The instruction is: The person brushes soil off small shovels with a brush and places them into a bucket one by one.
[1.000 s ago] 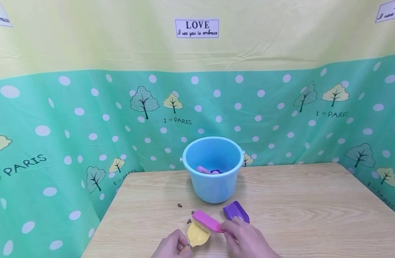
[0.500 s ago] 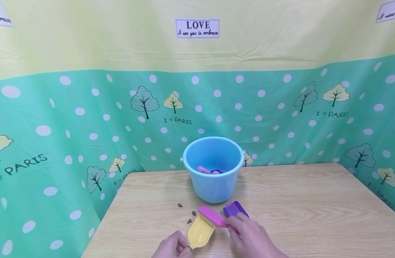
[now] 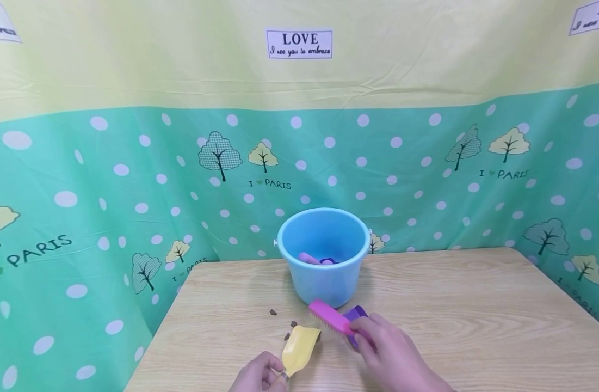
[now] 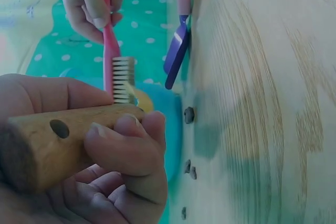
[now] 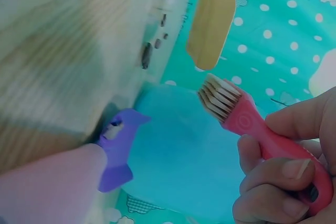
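In the head view my left hand [image 3: 260, 374] grips a small yellow scoop [image 3: 299, 349] by its wooden handle [image 4: 79, 137]. The scoop blade is tilted above the tabletop. My right hand [image 3: 394, 353] holds a pink brush [image 3: 330, 317] by its handle; the bristles [image 5: 218, 98] hang in the air, apart from the scoop. Several dark lumps lie on the table, one small lump [image 3: 273, 312] farther left and another lump [image 3: 294, 324] near the scoop's tip. Behind my right hand lies a purple shovel [image 3: 355, 314] with a pink handle [image 5: 50, 187], partly hidden in the head view.
A light blue bucket [image 3: 326, 283] stands just beyond the scoop and brush, with pink and purple things inside. The wooden table [image 3: 451, 305] reaches back to a green and yellow patterned curtain [image 3: 402, 179].
The brush has lifted off the scoop and moved right and away from me. The scoop has turned to a steeper tilt. A dark lump now shows by its right edge.
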A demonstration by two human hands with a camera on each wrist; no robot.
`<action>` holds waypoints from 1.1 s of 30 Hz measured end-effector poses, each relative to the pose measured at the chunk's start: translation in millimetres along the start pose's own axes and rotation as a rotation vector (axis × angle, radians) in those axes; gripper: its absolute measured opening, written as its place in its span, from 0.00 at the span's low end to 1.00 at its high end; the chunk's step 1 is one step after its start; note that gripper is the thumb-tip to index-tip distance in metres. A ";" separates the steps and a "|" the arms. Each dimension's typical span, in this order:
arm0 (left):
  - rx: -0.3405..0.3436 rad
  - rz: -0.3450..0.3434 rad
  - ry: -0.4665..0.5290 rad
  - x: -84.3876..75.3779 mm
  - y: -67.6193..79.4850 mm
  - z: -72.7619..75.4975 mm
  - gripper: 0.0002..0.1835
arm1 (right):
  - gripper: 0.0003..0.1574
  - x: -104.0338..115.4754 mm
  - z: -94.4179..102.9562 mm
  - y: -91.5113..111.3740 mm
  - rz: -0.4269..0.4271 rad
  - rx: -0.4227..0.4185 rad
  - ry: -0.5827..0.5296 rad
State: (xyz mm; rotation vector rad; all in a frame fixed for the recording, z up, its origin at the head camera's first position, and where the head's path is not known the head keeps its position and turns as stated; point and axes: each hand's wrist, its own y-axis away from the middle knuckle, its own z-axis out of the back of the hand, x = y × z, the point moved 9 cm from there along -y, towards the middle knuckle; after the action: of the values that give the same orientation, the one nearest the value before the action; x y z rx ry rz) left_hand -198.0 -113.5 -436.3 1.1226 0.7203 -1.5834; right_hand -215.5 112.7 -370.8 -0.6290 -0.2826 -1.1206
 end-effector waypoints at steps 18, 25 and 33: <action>0.080 -0.016 0.230 -1.8 -1.1 -3.4 0.15 | 0.12 4.0 11.4 0.3 -0.058 0.029 -0.048; 0.107 0.013 0.282 -3.4 -1.2 -3.5 0.17 | 0.13 9.3 10.4 2.2 -0.026 0.034 -0.071; 0.098 -0.002 0.296 -6.1 0.2 -4.3 0.17 | 0.14 21.8 3.3 3.9 0.058 0.055 -0.125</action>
State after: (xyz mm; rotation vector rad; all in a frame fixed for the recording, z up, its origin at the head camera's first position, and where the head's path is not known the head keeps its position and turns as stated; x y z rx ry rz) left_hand -196.2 -107.4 -432.4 1.4483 0.8442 -1.4826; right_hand -202.5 99.5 -358.3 -0.6557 -0.3992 -1.0159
